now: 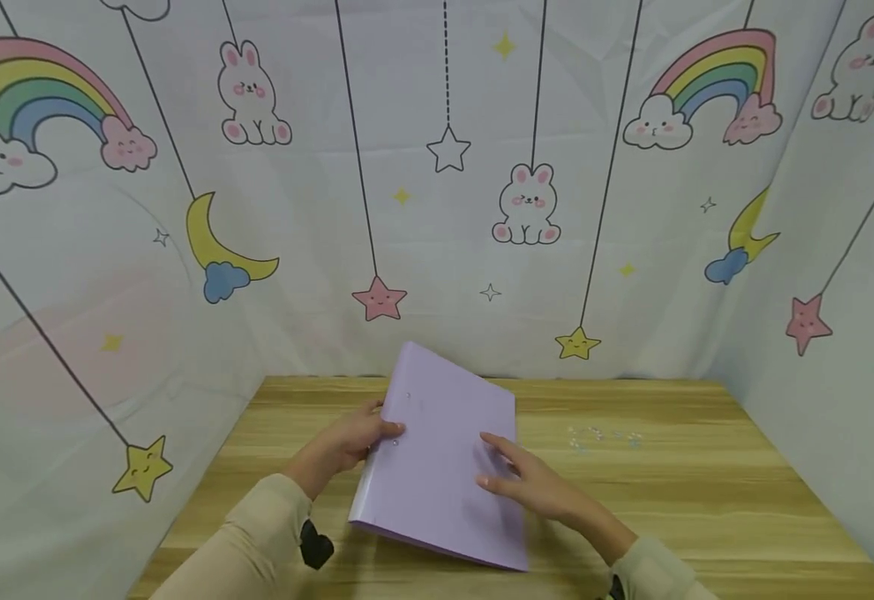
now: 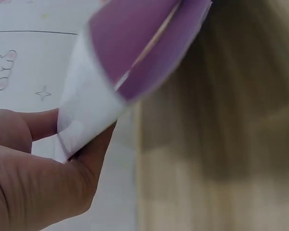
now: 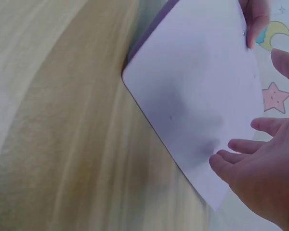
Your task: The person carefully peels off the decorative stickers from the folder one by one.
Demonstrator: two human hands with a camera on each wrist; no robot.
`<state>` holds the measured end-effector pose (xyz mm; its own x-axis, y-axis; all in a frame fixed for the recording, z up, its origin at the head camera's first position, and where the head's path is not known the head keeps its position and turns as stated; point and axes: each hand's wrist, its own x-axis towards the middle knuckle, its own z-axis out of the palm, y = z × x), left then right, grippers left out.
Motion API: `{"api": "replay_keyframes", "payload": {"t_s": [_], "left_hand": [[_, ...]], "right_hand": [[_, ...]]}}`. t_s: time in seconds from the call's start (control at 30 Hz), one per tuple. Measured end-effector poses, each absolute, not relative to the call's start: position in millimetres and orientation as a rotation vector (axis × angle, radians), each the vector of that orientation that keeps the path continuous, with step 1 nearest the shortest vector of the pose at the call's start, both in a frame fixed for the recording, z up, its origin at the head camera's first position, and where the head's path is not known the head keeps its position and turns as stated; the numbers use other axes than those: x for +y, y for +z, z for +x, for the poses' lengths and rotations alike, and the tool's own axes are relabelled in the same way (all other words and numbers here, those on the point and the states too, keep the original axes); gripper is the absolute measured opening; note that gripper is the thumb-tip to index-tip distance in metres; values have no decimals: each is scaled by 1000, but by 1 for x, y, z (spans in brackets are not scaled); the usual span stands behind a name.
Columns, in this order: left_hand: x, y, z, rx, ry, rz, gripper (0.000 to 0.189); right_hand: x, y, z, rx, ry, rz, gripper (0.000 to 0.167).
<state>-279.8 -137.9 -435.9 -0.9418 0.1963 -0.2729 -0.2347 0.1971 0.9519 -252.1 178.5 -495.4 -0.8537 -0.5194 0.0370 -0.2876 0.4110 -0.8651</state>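
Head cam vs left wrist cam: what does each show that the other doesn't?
Only head: the right hand at the front of the lilac folder, the small scattered bits on the table (too small to identify), and the backdrop's rainbows.

Only left wrist: the view into the folder's end, with its purple inner faces and a thin pale line between them.

Both: the left hand gripping the folder's spine edge, the wood-grain tabletop, and the printed backdrop.
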Motion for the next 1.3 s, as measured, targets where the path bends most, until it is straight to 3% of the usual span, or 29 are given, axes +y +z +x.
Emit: {"api": "replay_keyframes", "payload": {"t_s": [0.33,0.67,1.3], "left_hand": [[-140,-359,-290,2362,1650,285,64],[-117,-313,-260,2827,1279,573,67],[-91,-333,-221,3166,821,1141,58]], "right_hand": [[184,-470,-255,2220,-1605,-770,77],[197,-448,-265,1888,-1907,-794,70],[231,-424,-273,1432,-2281,-718,80]]}}
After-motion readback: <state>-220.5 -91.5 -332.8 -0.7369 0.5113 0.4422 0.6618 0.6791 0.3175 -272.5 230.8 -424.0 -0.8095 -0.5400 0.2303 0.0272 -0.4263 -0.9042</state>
